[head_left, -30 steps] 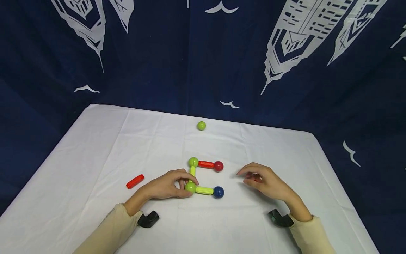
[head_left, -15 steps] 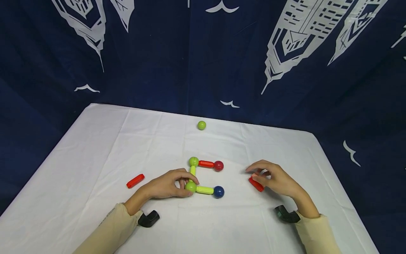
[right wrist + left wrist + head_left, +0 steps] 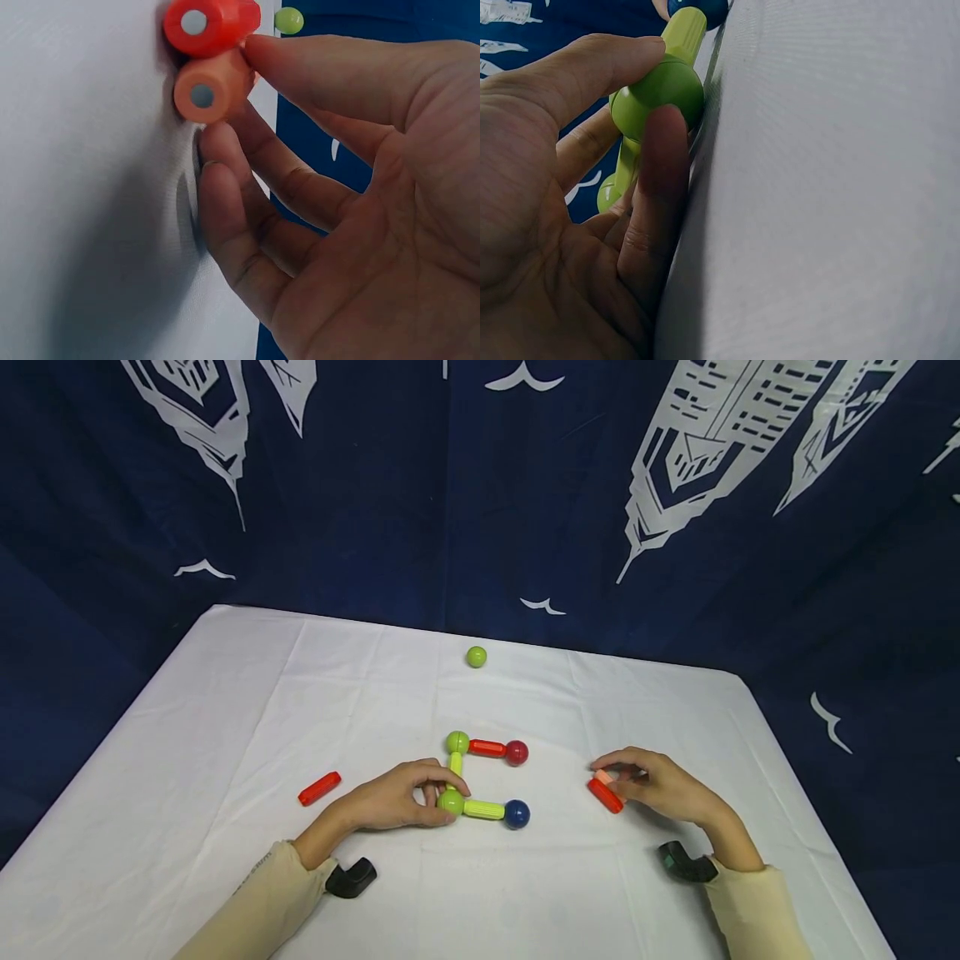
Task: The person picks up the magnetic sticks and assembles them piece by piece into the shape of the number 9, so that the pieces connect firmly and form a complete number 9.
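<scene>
A navy fabric backdrop [image 3: 360, 502] spans the far side and extends along the left and right. White printed towers [image 3: 693, 456] point spire-down at far left and far right, among white bird outlines [image 3: 522, 373]. A creased white tablecloth [image 3: 555, 893] forms the near surface. Shadows are soft-edged.

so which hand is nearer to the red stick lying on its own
Left. The left hand is just to the right of the red stick; the right hand is much farther right, at the orange stick.
</scene>
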Available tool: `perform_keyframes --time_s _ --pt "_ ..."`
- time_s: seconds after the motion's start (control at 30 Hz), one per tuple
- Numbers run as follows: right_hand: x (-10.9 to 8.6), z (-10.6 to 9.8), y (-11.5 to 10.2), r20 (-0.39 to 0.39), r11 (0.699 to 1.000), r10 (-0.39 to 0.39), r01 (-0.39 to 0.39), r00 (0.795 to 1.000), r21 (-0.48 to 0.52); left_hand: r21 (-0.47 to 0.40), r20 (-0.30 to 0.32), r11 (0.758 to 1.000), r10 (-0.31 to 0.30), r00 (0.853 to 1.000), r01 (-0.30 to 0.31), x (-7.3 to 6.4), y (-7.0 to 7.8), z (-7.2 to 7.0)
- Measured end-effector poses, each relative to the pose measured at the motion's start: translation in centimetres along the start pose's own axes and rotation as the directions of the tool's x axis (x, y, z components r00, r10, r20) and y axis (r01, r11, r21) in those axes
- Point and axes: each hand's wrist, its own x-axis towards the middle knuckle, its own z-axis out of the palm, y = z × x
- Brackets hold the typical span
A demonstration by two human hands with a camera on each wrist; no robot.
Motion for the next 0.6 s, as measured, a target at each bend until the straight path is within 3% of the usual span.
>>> perform_keyframes --time_s 0.43,0.6 --pt "-0.03 -0.23 -0.34 -0.05 0.997 0.046 -0.049 0.998 -0.067 -0.005 -0.008 1.0 0.008 1.0 -0.008 -0.02 0.03 0.08" --pt "0.06 -0.03 -0.41 -0.071 0.995 0.019 -0.026 0.997 -0.094 -0.005 -0.005 1.0 0.0 1.0 0.0 -0.03 0.15 0.09"
